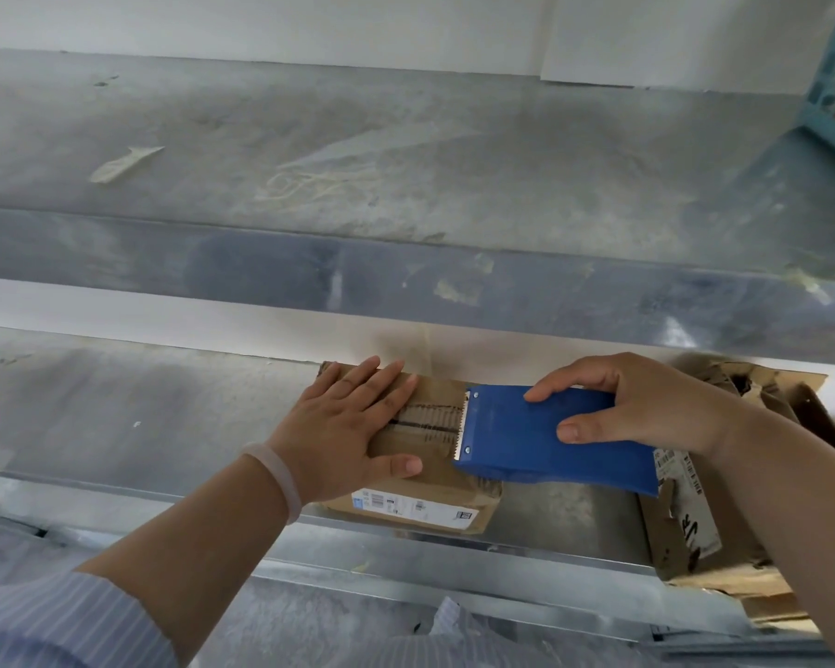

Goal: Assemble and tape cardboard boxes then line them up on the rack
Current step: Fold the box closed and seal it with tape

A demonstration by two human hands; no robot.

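Taping step: small brown cardboard box (437,467) on grey metal rack shelf (165,417), pressed under flat left hand (353,417), blue plastic tape dispenser (526,436) gripped in right hand (647,402); next, likely, severing tape (430,418) on toothed blade (464,424).

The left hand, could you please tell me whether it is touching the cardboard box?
Touching: the head view shows the left hand pressed flat on the top of the cardboard box.
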